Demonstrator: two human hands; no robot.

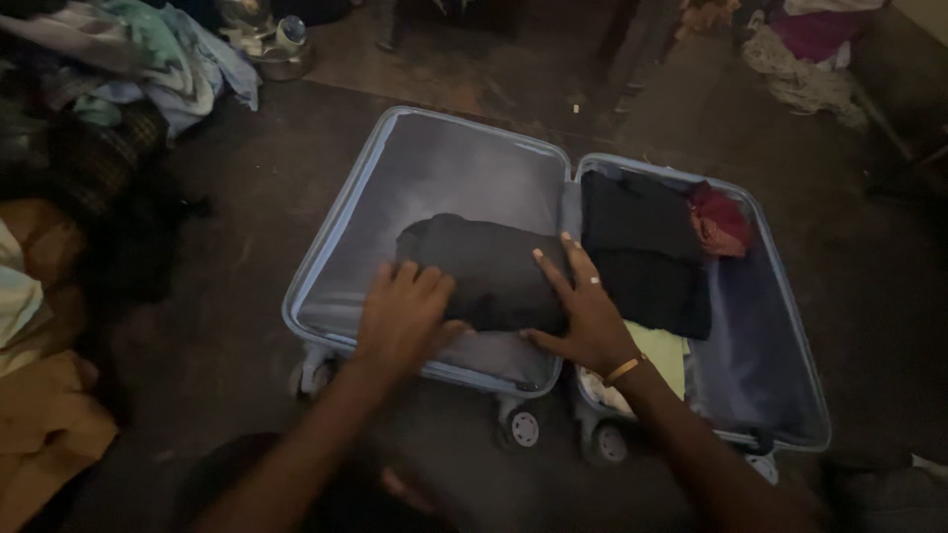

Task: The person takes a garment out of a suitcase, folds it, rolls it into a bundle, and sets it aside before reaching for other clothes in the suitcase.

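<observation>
An open light-blue suitcase (331, 237) lies flat on the dark floor, both halves showing. A folded dark garment (489, 268) rests in the left half. My left hand (403, 318) presses flat on its near left corner. My right hand (585, 314), with a ring and a gold bangle, lies spread on its right edge by the hinge. The right half holds folded black clothes (642, 252), a dark red item (721, 219) and a pale yellow-green piece (664, 353).
A heap of mixed clothes (148, 59) lies at the far left, with a metal pot (276, 49) behind it. Tan and striped fabric (39, 395) sits at the near left. More cloth (805, 59) is piled at the far right. The suitcase wheels (523, 426) face me.
</observation>
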